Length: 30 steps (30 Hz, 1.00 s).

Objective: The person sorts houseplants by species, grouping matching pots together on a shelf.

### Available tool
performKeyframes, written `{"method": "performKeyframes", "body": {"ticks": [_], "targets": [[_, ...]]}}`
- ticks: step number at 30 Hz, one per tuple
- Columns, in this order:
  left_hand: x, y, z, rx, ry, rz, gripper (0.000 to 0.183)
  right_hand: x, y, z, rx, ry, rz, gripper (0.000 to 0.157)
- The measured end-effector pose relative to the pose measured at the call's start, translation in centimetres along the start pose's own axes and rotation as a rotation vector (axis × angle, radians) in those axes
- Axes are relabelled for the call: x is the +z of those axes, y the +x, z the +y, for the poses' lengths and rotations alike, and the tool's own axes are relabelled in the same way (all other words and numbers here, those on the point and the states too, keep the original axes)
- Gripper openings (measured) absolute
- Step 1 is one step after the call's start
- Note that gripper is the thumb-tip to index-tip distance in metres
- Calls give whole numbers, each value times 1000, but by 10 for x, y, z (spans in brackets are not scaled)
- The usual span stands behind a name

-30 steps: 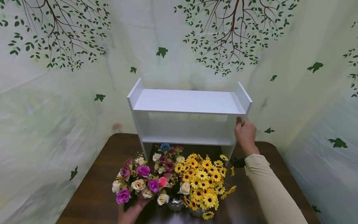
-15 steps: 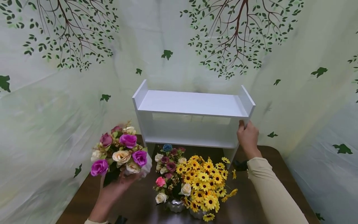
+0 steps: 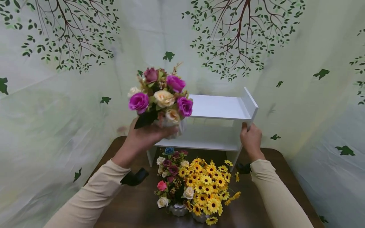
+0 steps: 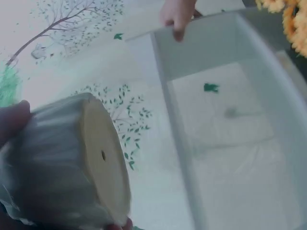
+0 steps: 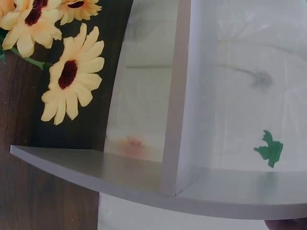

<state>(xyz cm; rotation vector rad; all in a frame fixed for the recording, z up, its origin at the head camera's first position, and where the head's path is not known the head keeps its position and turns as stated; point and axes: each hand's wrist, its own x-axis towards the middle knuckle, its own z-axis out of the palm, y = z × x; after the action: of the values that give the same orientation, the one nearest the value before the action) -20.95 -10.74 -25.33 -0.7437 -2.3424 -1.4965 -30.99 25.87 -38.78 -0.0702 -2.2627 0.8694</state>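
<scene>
My left hand (image 3: 148, 136) grips a silvery flower pot (image 4: 57, 158) filled with purple, cream and mauve artificial roses (image 3: 163, 98). The pot is lifted in front of the left part of a white two-tier shelf (image 3: 216, 106), hiding that end of it. In the left wrist view the pot is tilted, and its pale base with a small hole shows. My right hand (image 3: 251, 139) holds the shelf's right side panel just under the upper board, thumb on the inner side. The right wrist view shows that panel (image 5: 139, 196) close up, with only a sliver of hand.
On the brown table (image 3: 128, 205), before the shelf, stand a pot of yellow daisy-like flowers (image 3: 208, 186) and a pot of mixed roses (image 3: 174, 171), side by side. Behind hangs a pale curtain (image 3: 71, 117) printed with branches and leaves.
My left hand has raised the pot of purple and cream roses from beside the other flowers, first leftward, then up and right toward the shelf. The right hand keeps its hold on the panel.
</scene>
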Motion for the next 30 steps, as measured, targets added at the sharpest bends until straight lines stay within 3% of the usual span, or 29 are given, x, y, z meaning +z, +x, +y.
{"method": "performKeyframes", "body": {"ticks": [2, 3, 7, 12, 15, 21, 30], "targets": [[8, 25, 5, -37, 80, 10, 81, 2, 2, -1, 0, -1, 4, 31], [13, 37, 7, -68, 175, 41, 83, 3, 2, -2, -1, -2, 6, 31], [37, 85, 9, -178, 269, 58, 88, 4, 3, -4, 11, -10, -5, 31], [68, 124, 3, -204, 305, 37, 97, 4, 1, -5, 44, -9, -46, 32], [90, 135, 2, -202, 285, 21, 97, 0, -2, -1, 53, -16, -45, 32], [125, 141, -2, -266, 256, -14, 94, 0, -13, 5, 35, -34, -38, 29], [152, 157, -3, -282, 219, 35, 91, 6, -5, -1, -24, -41, 26, 31]]}}
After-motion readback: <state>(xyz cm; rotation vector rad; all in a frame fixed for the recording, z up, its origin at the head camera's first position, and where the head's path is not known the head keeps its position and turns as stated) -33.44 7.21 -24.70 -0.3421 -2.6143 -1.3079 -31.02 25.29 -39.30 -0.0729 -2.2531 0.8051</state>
